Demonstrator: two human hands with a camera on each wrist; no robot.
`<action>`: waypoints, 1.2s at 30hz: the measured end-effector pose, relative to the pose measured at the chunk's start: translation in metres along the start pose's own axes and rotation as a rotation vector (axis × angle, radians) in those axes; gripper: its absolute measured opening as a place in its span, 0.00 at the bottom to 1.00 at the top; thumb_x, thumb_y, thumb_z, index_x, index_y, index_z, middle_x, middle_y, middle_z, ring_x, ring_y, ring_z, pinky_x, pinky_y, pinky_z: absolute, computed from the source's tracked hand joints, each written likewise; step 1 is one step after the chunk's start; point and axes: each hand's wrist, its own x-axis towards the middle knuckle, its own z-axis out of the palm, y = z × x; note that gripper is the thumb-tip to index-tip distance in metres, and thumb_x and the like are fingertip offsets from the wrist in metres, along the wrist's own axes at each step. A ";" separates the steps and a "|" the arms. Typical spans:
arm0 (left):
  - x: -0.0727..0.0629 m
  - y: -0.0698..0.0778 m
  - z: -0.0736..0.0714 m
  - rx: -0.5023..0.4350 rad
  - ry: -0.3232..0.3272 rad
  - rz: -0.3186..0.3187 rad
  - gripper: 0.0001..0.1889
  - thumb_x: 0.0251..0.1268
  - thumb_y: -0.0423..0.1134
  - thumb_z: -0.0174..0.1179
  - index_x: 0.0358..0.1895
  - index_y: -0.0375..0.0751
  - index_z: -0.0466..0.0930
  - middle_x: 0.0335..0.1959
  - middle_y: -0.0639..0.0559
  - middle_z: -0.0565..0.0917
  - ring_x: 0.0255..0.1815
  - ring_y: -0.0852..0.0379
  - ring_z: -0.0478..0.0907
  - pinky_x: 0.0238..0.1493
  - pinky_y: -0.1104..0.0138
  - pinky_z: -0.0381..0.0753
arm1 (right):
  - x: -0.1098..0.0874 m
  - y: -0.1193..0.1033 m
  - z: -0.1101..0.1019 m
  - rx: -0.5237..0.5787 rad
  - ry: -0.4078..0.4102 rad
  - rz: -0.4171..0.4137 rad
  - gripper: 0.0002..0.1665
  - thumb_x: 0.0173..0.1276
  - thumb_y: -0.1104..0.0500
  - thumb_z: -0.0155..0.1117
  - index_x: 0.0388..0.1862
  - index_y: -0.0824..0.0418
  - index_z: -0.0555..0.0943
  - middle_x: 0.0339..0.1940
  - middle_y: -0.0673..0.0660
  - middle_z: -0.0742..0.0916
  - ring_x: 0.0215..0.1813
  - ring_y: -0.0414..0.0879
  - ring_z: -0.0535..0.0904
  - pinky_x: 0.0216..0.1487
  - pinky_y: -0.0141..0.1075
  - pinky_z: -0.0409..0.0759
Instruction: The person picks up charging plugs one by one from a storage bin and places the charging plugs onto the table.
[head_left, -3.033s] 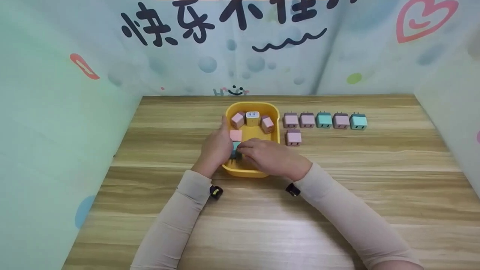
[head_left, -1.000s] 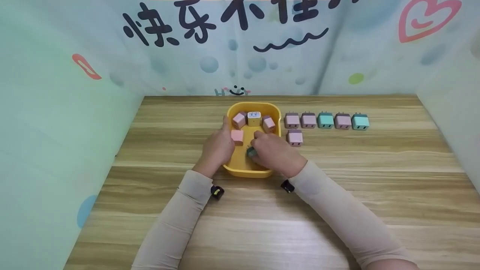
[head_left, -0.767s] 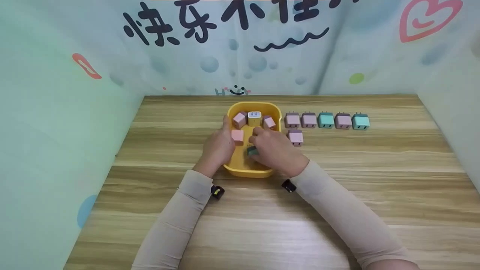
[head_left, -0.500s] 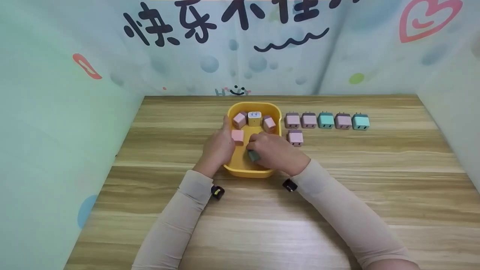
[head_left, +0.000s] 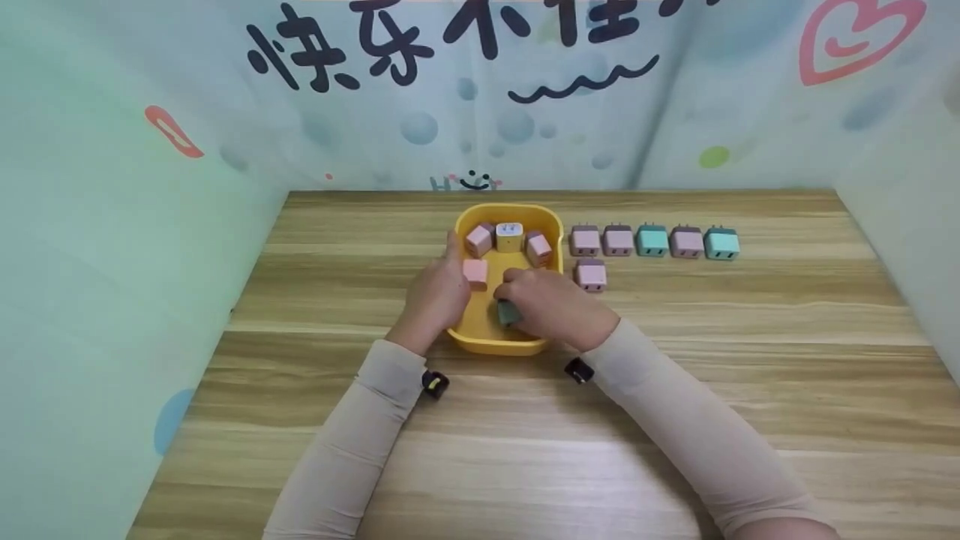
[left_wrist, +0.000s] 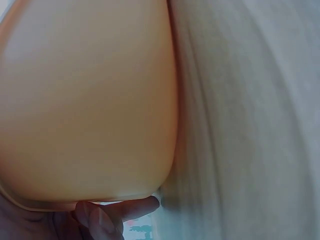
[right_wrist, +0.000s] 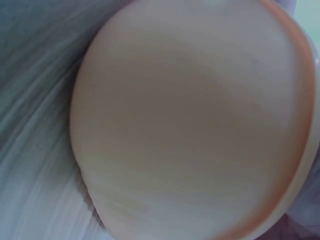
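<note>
A yellow plastic basket (head_left: 504, 348) stands on the table. My left hand (head_left: 437, 294) grips its left side, thumb along the rim; in the left wrist view my fingers (left_wrist: 102, 220) lie against the basket's outer wall (left_wrist: 90, 100). Inside, my right hand (head_left: 553, 304) pinches a teal plug charger (head_left: 508, 313), whose dark green end shows while the rest is hidden by the fingers. A pink charger (head_left: 475, 274) lies beside my left hand. At the far end are a yellow charger with a white top (head_left: 509, 239) and two pink-and-mauve chargers (head_left: 538, 247). The basket wall (right_wrist: 185, 115) fills the right wrist view.
Right of the basket, chargers stand in a row along the back: mauve (head_left: 584, 241) and teal (head_left: 652, 241) ones, prongs pointing away. A single mauve charger (head_left: 591, 276) begins a second row. A printed cloth (head_left: 420, 127) hangs behind the wooden table (head_left: 495, 450).
My right hand has taken the teal charger from the basket's left side towards the middle and turned it; its prongs no longer show. My left hand has stayed on the basket.
</note>
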 end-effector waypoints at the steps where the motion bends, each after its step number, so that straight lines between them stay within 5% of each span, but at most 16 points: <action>1: 0.000 0.000 0.000 0.009 0.008 0.010 0.40 0.86 0.35 0.47 0.89 0.43 0.34 0.42 0.46 0.83 0.34 0.48 0.78 0.40 0.60 0.78 | 0.000 0.000 0.000 0.005 -0.008 0.003 0.19 0.69 0.65 0.75 0.59 0.60 0.90 0.49 0.58 0.89 0.40 0.48 0.83 0.50 0.40 0.87; 6: 0.000 -0.001 0.002 0.044 0.030 0.036 0.40 0.85 0.35 0.49 0.89 0.41 0.36 0.36 0.44 0.80 0.32 0.48 0.78 0.36 0.61 0.77 | 0.001 0.002 0.000 0.036 -0.033 0.013 0.20 0.68 0.65 0.76 0.59 0.60 0.89 0.48 0.58 0.89 0.41 0.49 0.83 0.51 0.41 0.87; 25: 0.000 0.001 0.000 0.006 -0.024 -0.015 0.41 0.87 0.37 0.47 0.89 0.46 0.31 0.40 0.45 0.80 0.32 0.50 0.78 0.35 0.63 0.78 | -0.008 0.004 -0.020 0.043 0.002 -0.001 0.24 0.63 0.62 0.82 0.59 0.60 0.89 0.48 0.58 0.89 0.43 0.49 0.84 0.55 0.44 0.87; 36: -0.001 -0.001 0.000 0.081 0.023 0.045 0.42 0.83 0.34 0.51 0.88 0.40 0.34 0.44 0.42 0.80 0.39 0.47 0.79 0.41 0.58 0.80 | -0.016 0.002 -0.035 -0.002 0.059 -0.064 0.25 0.61 0.62 0.84 0.58 0.61 0.89 0.50 0.59 0.89 0.47 0.52 0.86 0.56 0.46 0.86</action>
